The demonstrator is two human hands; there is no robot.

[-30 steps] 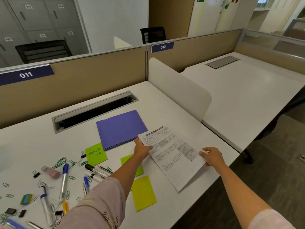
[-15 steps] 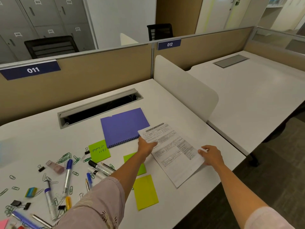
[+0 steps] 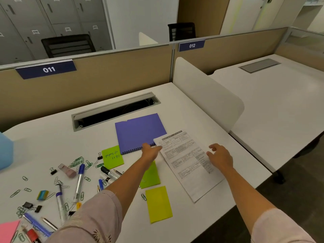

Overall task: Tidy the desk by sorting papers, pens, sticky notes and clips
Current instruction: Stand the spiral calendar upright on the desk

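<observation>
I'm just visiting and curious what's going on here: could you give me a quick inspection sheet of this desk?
Surface: white desk, stationery scattered on its left.
Job's things: printed sheet lying right of the purple notebook; green sticky notes; pens; paper clips; binder clips.
Clutter: small pink object, blue-and-yellow block.
Grips: left hand at the sheet's corner, pinch unclear; right hand open over the sheet.
Cables: nothing seen; cable slot open, dark inside.
Surroundings: beige partition labelled 011 and 012, neighbouring desk, lockers, black chairs.
</observation>
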